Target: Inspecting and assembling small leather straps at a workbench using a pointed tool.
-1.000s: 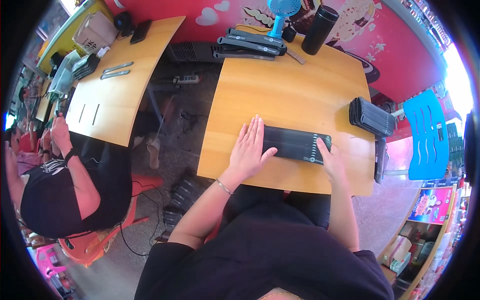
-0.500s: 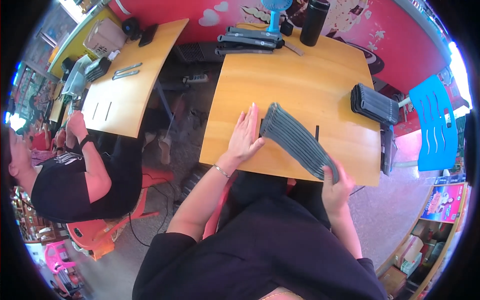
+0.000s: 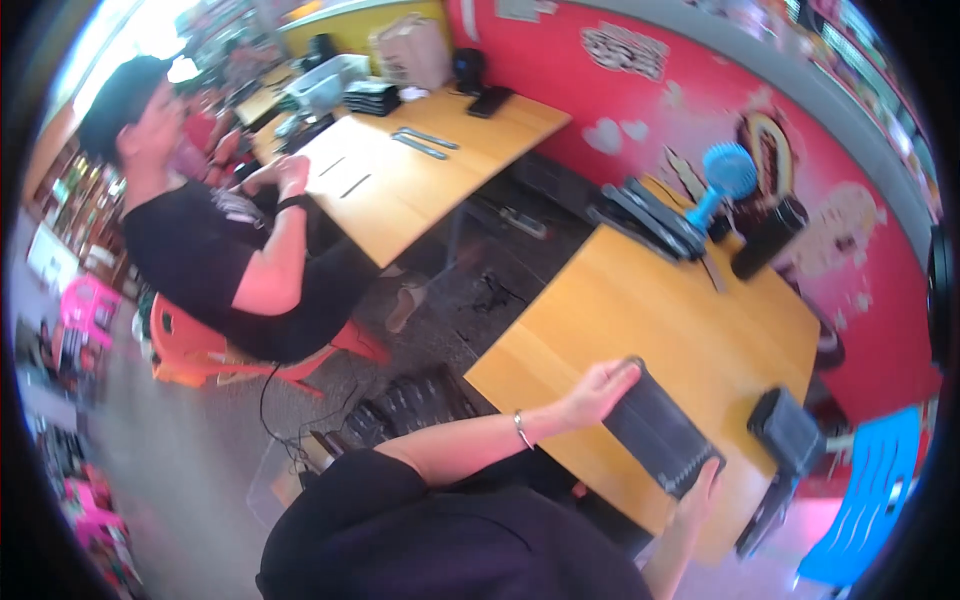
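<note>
A stack of flat, dark grey strips (image 3: 660, 428) is held slantwise above the near part of the wooden table (image 3: 640, 310). My left hand (image 3: 598, 392) is closed on its far-left end. At the stack's near-right end, my right hand (image 3: 697, 495) grips the edge, its fingers partly hidden. A similar dark grey bundle (image 3: 788, 430) sits at the table's right edge. More dark strips (image 3: 648, 218) lie piled at the far end.
A blue handheld fan (image 3: 727, 172) and a black bottle (image 3: 770, 238) stand at the table's far end. Dark bundles (image 3: 410, 405) lie on the floor at left. A co-worker (image 3: 215, 240) sits at another table (image 3: 440, 185). A blue chair (image 3: 868, 490) stands at right.
My head view has swung left, so the table appears lower and further right. My left hand, flat and apart before, now holds the stack; the fanned strips are squared together.
</note>
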Demonstrator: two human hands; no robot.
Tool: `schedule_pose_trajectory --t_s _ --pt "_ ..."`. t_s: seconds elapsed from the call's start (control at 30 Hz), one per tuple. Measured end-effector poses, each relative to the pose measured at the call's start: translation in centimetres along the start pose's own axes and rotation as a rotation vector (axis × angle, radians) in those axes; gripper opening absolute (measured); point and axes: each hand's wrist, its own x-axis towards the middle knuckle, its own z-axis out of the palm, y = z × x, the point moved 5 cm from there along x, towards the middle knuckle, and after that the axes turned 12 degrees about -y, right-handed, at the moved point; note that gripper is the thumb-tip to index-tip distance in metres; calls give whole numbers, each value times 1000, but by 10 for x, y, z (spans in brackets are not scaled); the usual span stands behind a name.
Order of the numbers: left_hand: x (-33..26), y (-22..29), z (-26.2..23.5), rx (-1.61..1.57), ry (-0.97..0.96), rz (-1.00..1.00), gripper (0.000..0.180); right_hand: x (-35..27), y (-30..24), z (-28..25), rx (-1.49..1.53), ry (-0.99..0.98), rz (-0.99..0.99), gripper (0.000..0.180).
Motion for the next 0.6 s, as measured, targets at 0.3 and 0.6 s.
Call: schedule_pose_trajectory --t_s 0.3,0.6 --pt "27 -1 26 100 -221 -353 41 -17 -73 -5 -377 -345 16 37" --pt "80 30 75 167 -545 -431 28 20 -140 -66 -600 -271 -62 22"
